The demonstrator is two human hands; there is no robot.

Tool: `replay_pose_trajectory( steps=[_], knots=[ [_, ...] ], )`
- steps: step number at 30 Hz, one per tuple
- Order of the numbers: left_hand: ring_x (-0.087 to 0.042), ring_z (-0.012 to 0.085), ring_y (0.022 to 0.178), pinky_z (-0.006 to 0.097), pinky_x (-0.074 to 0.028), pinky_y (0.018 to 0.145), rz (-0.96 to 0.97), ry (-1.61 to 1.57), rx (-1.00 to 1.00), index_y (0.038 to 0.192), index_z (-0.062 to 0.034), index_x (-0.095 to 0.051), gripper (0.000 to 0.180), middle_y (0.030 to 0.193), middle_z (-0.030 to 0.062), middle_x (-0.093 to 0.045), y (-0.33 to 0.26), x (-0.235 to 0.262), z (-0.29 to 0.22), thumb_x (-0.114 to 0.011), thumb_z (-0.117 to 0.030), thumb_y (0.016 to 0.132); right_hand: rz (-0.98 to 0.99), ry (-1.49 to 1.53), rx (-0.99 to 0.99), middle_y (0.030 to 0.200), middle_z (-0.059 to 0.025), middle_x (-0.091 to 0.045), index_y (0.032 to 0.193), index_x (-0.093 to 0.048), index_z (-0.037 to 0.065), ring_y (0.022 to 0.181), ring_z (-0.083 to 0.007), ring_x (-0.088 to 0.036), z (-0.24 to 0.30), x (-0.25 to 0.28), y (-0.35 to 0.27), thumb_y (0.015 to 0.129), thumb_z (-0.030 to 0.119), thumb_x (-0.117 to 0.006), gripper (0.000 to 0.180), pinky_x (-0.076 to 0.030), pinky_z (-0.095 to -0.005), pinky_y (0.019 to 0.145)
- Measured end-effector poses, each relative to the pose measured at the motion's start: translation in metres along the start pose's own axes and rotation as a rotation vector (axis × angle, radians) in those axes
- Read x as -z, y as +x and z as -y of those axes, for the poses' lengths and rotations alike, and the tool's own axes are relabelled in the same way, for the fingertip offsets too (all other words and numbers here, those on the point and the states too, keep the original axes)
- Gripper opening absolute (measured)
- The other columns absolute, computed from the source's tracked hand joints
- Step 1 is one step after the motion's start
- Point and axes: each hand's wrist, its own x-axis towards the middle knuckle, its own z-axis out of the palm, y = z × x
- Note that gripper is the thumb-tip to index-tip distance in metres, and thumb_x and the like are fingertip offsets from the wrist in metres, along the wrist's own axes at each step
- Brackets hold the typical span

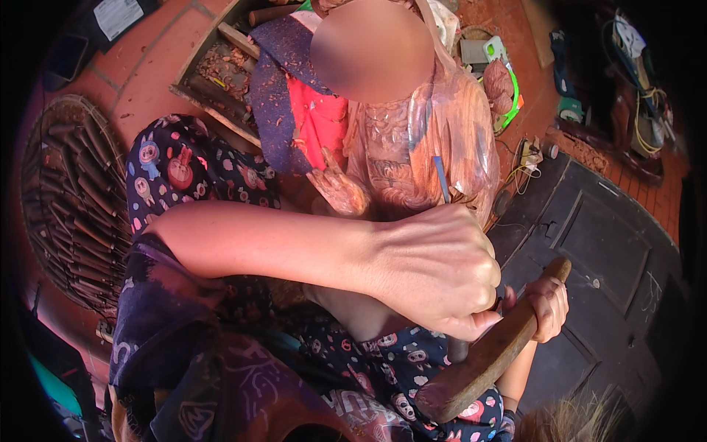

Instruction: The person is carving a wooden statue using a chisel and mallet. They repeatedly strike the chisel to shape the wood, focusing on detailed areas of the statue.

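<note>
My left arm reaches across from the left, and my left hand [442, 269] is closed in a fist around a chisel [441, 179]. Its thin blue-grey blade points away from me toward a carved wooden figure [394, 158] partly wrapped in clear plastic; the tip's contact is unclear. The dark butt of its handle shows below the fist. My right hand [549, 308], fingers wrapped round it, grips a wooden mallet [479, 357]. The mallet's thick end slants down to the left, close to the chisel's butt. A carved wooden hand [339, 190] juts from the figure's left side.
On the left stands a round basket [74, 199] of many dark-handled tools. A wooden tray [213, 121] with shavings lies behind my patterned knee. Blue cloth [276, 96] and red cloth [313, 114] rest against the figure. A dark panelled board [604, 258] lies on the right.
</note>
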Motion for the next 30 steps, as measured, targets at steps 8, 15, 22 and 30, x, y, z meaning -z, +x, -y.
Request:
replay_pose_trajectory(
  steps=[8, 15, 22, 30],
  knots=[
    [-0.061, 0.0330, 0.049, 0.043, -0.044, 0.045, -0.022, -0.055, 0.110, 0.051, -0.0042, -0.063, 0.035, 0.051, 0.0124, -0.057, 0.009, 0.014, 0.002, -0.065, -0.027, 0.078, -0.010, 0.042, 0.041, 0.064, -0.0121, -0.057, 0.079, -0.054, 0.001, 0.056, -0.0273, -0.059, -0.004, 0.002, -0.001, 0.068, 0.010, -0.087, 0.036, -0.049, -0.0374, 0.053],
    [-0.058, 0.0276, 0.052, 0.040, -0.044, 0.046, 0.036, 0.009, 0.090, 0.052, -0.0072, -0.054, 0.030, 0.056, 0.0061, -0.053, 0.004, 0.020, 0.005, -0.071, -0.019, 0.074, -0.037, -0.017, 0.041, 0.063, -0.0110, -0.057, 0.079, -0.053, 0.002, 0.055, -0.0266, -0.058, -0.008, -0.010, -0.001, 0.075, 0.011, -0.086, 0.034, -0.050, -0.0369, 0.054],
    [-0.058, 0.0286, 0.053, 0.040, -0.043, 0.046, 0.143, -0.061, 0.105, 0.053, -0.0059, -0.054, 0.024, 0.056, 0.0067, -0.054, 0.007, 0.027, 0.006, -0.070, -0.015, 0.069, -0.003, -0.102, 0.022, 0.062, -0.0116, -0.056, 0.076, -0.050, 0.002, 0.053, -0.0270, -0.057, -0.005, -0.005, -0.005, 0.078, 0.014, -0.084, 0.036, -0.049, -0.0380, 0.053],
    [-0.058, 0.0288, 0.054, 0.042, -0.041, 0.046, 0.162, -0.104, 0.082, 0.053, -0.0061, -0.055, 0.018, 0.056, 0.0068, -0.054, 0.005, 0.041, 0.007, -0.068, -0.012, 0.063, -0.021, -0.177, 0.083, 0.063, -0.0121, -0.057, 0.078, -0.052, 0.001, 0.055, -0.0279, -0.059, -0.009, -0.007, -0.002, 0.080, 0.014, -0.083, 0.033, -0.051, -0.0388, 0.054]
  ],
)
